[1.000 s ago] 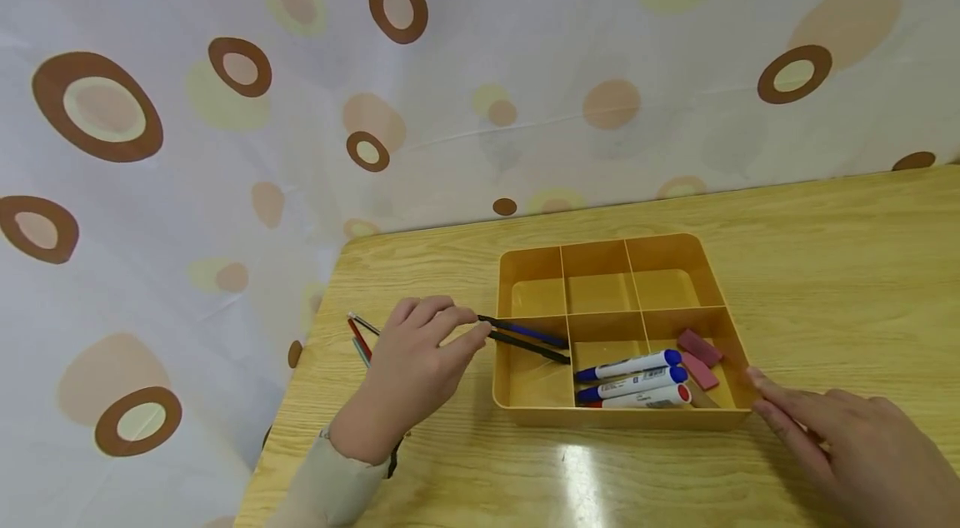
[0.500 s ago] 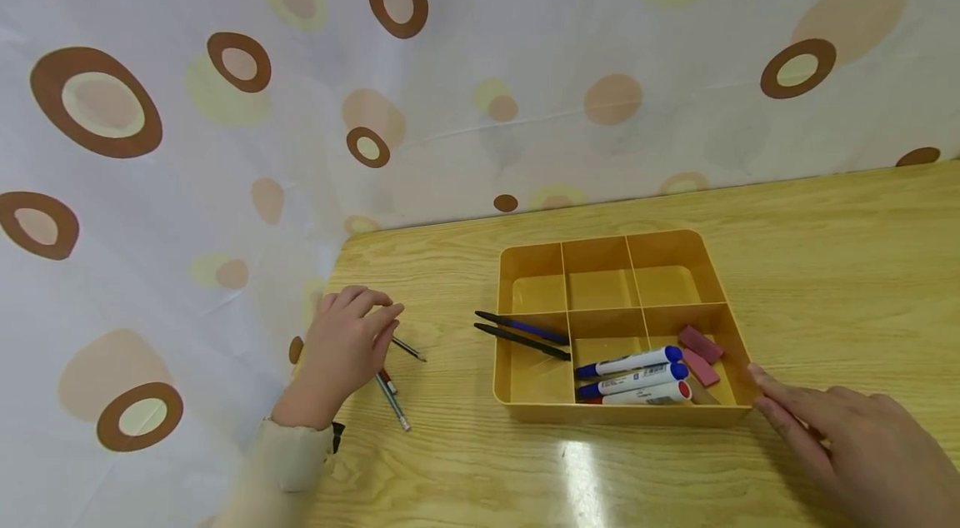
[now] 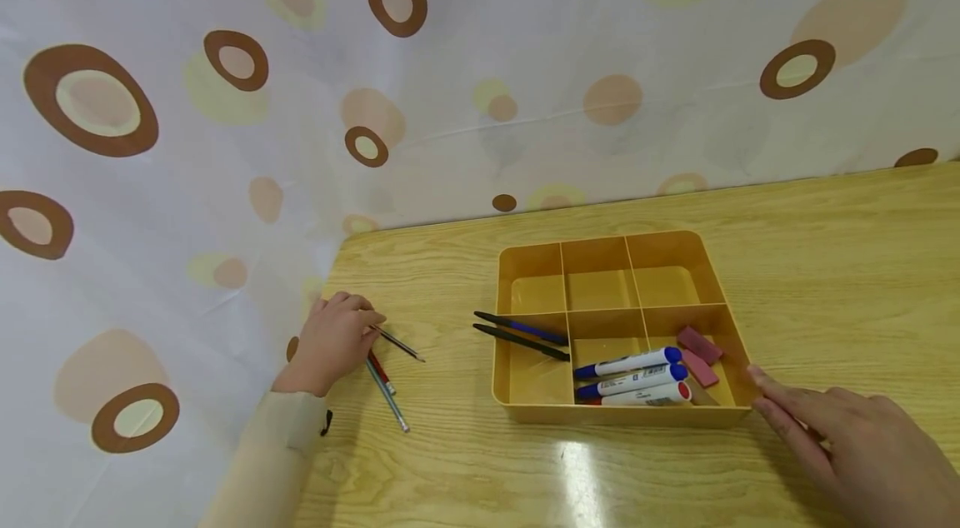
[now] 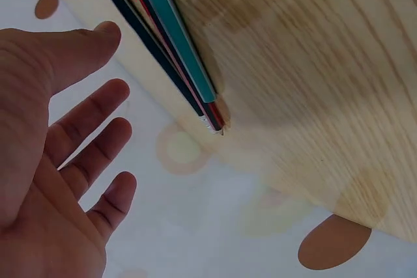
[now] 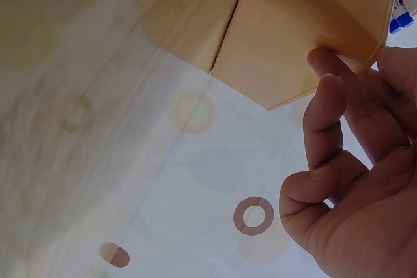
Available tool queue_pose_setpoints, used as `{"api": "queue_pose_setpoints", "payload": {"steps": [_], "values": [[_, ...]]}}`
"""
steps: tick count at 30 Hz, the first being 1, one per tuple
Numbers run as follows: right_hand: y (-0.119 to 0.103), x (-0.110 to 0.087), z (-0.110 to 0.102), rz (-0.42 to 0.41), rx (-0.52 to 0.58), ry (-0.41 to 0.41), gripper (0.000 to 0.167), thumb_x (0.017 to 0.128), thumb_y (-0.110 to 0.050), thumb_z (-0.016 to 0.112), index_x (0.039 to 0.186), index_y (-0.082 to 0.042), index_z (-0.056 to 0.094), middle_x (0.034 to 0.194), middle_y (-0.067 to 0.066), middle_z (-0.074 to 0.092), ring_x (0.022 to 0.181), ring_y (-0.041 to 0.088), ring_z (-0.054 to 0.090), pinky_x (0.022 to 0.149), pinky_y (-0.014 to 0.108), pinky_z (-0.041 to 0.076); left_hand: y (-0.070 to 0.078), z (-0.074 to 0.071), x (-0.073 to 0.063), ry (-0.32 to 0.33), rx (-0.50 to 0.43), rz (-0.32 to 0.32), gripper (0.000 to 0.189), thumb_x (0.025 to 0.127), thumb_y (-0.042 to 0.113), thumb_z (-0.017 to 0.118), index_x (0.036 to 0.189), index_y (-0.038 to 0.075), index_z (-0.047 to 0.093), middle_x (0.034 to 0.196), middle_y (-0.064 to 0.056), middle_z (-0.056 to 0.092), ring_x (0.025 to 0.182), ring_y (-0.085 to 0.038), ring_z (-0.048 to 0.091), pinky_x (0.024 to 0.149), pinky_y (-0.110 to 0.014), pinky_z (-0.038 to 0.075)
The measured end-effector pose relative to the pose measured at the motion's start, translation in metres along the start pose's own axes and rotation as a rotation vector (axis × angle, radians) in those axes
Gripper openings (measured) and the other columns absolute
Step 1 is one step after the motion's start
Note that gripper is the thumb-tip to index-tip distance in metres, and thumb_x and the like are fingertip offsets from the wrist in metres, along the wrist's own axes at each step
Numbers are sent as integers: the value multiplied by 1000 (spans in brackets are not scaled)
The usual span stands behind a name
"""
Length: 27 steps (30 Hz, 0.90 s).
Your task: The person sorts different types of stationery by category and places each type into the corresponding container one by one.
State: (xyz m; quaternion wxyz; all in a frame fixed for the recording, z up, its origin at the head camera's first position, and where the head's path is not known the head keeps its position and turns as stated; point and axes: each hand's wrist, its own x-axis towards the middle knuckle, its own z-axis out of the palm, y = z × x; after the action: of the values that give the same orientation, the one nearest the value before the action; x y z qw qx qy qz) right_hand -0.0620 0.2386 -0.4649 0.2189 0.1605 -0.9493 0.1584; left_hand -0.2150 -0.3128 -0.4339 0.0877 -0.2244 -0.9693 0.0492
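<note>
In the head view, my left hand (image 3: 336,342) is over the upper ends of several pencils: a dark pencil (image 3: 401,343), a red one (image 3: 381,372) and a light-blue one (image 3: 388,399). Its fingers are spread and relaxed in the left wrist view, beside the bunched pencils (image 4: 186,56). My right hand (image 3: 855,436) grips the near right corner of a yellow divided tray (image 3: 622,415), fingers against the outer wall and thumb at the rim. Two dark pens (image 3: 522,342) lean over the tray's left wall, lower ends inside the front left compartment.
Several whiteboard markers (image 3: 633,378) lie in the front middle compartment. Pink erasers (image 3: 700,356) sit in the front right one. A spotted cloth (image 3: 465,37) hangs behind and left of the wooden table (image 3: 840,278).
My left hand has let go of the black pen at the tray and moved left to the pencils, uncovering their lower ends. The right hand keeps its hold on the tray.
</note>
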Motion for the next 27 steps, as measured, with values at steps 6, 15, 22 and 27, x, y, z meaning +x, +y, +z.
{"api": "queue_pose_setpoints", "payload": {"steps": [6, 15, 22, 27], "values": [[-1, 0, 1, -11, 29, 22, 34, 100, -30, 70, 114, 0, 79, 68, -7, 72, 56, -6, 28, 50, 23, 31, -4, 6, 5, -110, 18, -28, 26, 87, 16, 84, 113, 20, 81, 111, -6, 72, 103, -32, 62, 76, -46, 47], [-1, -1, 1, -3, 20, 20, 35, 99, -32, 71, 114, -2, 79, 78, 1, 78, 57, -6, 32, 50, 26, 35, -8, 12, 9, -126, 7, -53, 24, 87, 15, 84, 110, 21, 83, 111, -5, 73, 103, -31, 63, 77, -47, 47], [0, 0, 2, -20, 28, 43, 35, 100, -33, 69, 114, -2, 79, 78, 1, 78, 57, -7, 33, 50, 27, 35, -9, 11, 11, -112, 14, -41, 16, 89, 15, 83, 102, 22, 84, 108, -3, 74, 103, -30, 63, 79, -48, 47], [0, -1, 1, -13, 16, 25, 35, 100, -32, 70, 114, -2, 79, 78, 0, 79, 57, -7, 34, 50, 27, 37, -13, 16, 13, -90, 13, 0, 7, 89, 17, 82, 95, 20, 84, 100, 0, 76, 98, -28, 66, 81, -49, 51]]}}
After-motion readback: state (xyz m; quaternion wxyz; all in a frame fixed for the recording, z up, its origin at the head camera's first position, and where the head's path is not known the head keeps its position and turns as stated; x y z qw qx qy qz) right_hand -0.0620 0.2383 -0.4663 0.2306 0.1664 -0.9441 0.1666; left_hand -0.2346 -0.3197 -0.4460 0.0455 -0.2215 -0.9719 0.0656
